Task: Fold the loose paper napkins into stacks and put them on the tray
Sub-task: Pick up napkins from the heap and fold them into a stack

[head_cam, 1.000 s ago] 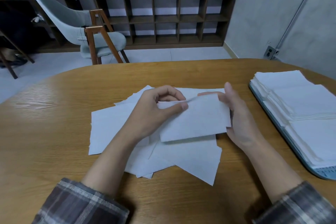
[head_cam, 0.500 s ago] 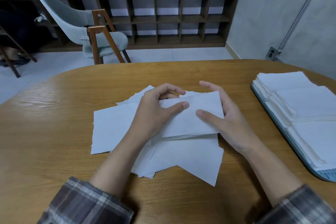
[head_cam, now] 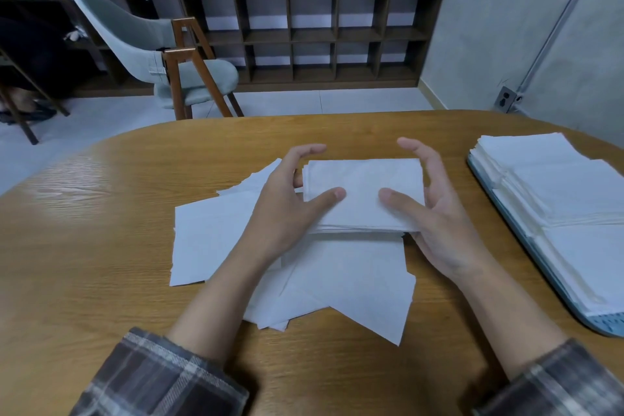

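At mid-frame the left hand (head_cam: 287,209) and right hand (head_cam: 435,213), half-open, cup the ends of the folded napkin stack (head_cam: 363,194) atop loose napkins (head_cam: 354,273) on the desk (head_cam: 101,246), thumbs on top; it looks light, limp and slide-prone, so pinch both ends.

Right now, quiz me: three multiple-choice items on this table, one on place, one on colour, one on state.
1. The tray lies on the table's: A) left side B) right side C) far edge.
2. The sleeves are: A) red B) yellow C) grey plaid.
3. The folded stack is: A) held by both hands B) untouched C) on the tray.

Answers: B, it sits beyond the right hand; C, grey checks show at both wrists; A, the left hand and right hand each have a thumb on top, above the loose napkins.
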